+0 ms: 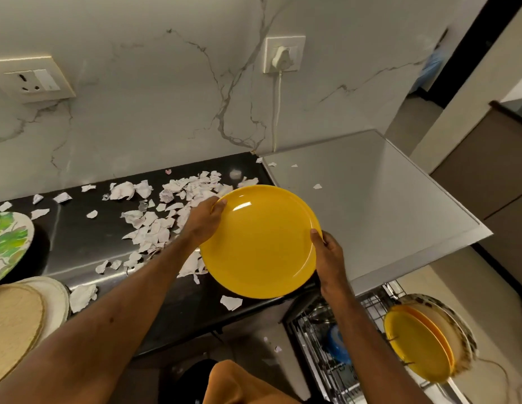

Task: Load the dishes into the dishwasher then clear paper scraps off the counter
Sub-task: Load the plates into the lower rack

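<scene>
A yellow plate [259,242] is held face up above the front edge of the black counter [79,237]. My left hand [203,221] grips its far left rim, thumb on top. My right hand [329,256] grips its right rim. Torn paper scraps [155,217] lie scattered over the counter, some hidden under the plate and my left arm. Below at the right, the dishwasher rack [321,339] is pulled out, with yellow plates [417,345] and a patterned plate standing upright in it.
A leaf-patterned plate [7,243] and stacked beige plates [17,322] sit at the counter's left. The grey dishwasher top [370,205] adjoins the counter on the right, with a few scraps. A plugged socket [283,55] is on the marble wall. Scraps lie on the floor [271,345].
</scene>
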`<move>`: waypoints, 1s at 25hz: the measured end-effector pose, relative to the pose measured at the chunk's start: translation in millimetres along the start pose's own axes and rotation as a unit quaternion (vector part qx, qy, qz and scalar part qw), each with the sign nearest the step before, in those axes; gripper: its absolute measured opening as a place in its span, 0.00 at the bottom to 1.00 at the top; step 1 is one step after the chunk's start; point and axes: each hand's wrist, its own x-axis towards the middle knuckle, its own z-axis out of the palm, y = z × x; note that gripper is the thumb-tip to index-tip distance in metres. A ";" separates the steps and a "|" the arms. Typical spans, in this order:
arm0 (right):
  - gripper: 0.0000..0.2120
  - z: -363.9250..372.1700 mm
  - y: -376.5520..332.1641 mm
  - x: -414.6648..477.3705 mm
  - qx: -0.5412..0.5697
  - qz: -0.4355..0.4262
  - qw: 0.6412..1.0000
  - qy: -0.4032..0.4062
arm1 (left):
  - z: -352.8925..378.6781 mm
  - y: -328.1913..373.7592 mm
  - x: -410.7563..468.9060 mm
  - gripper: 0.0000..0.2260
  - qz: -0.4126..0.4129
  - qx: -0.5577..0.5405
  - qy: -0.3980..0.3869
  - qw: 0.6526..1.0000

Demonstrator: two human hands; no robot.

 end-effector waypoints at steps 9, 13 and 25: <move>0.07 -128.3 20.2 -8.6 -0.064 0.033 0.986 0.151 | 113.4 107.3 8.1 0.16 0.086 -0.009 -0.192 0.978; 0.12 -199.2 21.5 -27.1 -0.101 0.002 0.969 0.224 | 187.7 170.8 -4.5 0.15 0.187 0.080 -0.271 0.941; 0.11 -345.6 83.9 -45.7 -0.073 0.012 0.923 0.377 | 362.9 259.8 -48.0 0.21 0.328 0.207 -0.356 0.851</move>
